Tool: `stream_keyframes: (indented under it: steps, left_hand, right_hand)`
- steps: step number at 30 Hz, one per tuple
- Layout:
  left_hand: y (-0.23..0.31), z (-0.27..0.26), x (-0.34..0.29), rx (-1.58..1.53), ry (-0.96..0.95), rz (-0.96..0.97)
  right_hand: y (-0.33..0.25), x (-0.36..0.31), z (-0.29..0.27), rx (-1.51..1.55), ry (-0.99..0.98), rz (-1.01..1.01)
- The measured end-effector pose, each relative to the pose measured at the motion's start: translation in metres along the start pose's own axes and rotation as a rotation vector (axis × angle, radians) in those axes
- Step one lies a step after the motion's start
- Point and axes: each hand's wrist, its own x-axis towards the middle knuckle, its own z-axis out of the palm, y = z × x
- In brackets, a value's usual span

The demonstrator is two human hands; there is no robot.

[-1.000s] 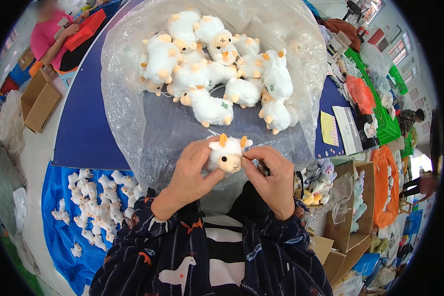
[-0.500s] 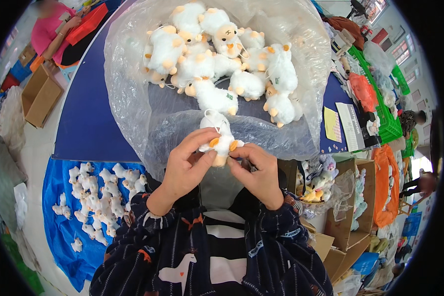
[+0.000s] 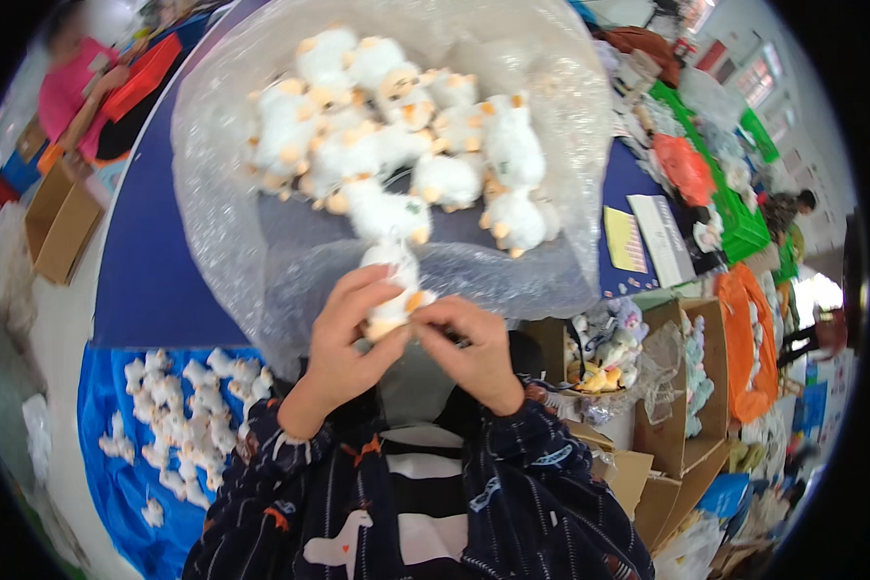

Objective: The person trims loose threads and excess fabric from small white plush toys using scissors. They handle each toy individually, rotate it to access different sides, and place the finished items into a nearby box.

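Best kept gentle: at near edge of plastic bag [image 3: 213, 164], left hand [image 3: 343, 333] curled round plush toy [image 3: 391, 307], right hand [image 3: 469, 343] pinching its head's side.

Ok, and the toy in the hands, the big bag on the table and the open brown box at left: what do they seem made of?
The toy: probably white plush, matte and fuzzy-looking, though motion blur softens it. The bag: likely thin plastic, see-through, shiny and wrinkled. The box: apparently cardboard, plain brown, flat-sided and matte.
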Motion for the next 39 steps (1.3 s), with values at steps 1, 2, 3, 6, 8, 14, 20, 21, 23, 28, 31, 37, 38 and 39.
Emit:
stream_keyframes:
  steps: [1,2,3,6,8,14,20,21,23,28,31,37,38,39]
  left_hand:
    - [-0.002,-0.001,-0.001,0.013,0.013,0.037]
    - [-0.004,-0.004,0.001,0.028,0.020,0.074]
    - [0.001,-0.008,0.001,0.008,0.025,0.086]
    - [0.025,-0.037,0.006,-0.173,-0.045,0.177]
    - [0.039,-0.037,0.010,-0.287,0.036,0.188]
    - [0.026,-0.049,0.019,-0.302,0.193,-0.036]
    - [-0.005,-0.028,0.040,-0.226,0.089,-0.396]
    - [-0.009,-0.029,0.043,-0.218,0.055,-0.376]
    - [-0.009,-0.029,0.045,-0.214,0.069,-0.415]
    - [-0.002,-0.021,0.040,-0.057,0.002,-0.348]
    - [0.005,-0.018,0.036,-0.024,-0.024,-0.359]
    - [-0.002,-0.018,0.034,0.034,0.109,-0.293]
    - [-0.001,-0.012,0.037,0.021,0.135,-0.292]
    - [0.004,-0.008,0.040,0.087,0.115,-0.199]
  right_hand:
    - [-0.001,0.003,-0.002,0.001,0.011,-0.048]
    - [-0.002,0.006,-0.007,0.006,0.026,-0.097]
    - [-0.008,0.012,-0.016,-0.067,0.032,-0.059]
    - [-0.004,0.036,-0.036,-0.198,0.171,0.002]
    - [0.029,0.046,-0.043,-0.427,0.139,-0.161]
    - [0.050,0.023,-0.044,-0.496,-0.355,0.074]
    - [0.057,0.033,-0.062,-0.625,-0.084,0.008]
    - [0.055,0.035,-0.063,-0.653,-0.073,0.044]
    - [0.078,0.035,-0.047,-0.782,0.034,-0.033]
    - [0.066,0.020,-0.057,-0.622,0.121,-0.132]
    - [0.047,-0.006,-0.085,-0.428,0.129,-0.228]
    - [0.031,-0.060,-0.207,-0.593,0.694,-0.044]
    - [0.044,-0.070,-0.237,-0.557,0.839,0.086]
    - [0.060,-0.076,-0.270,-0.644,0.924,0.097]
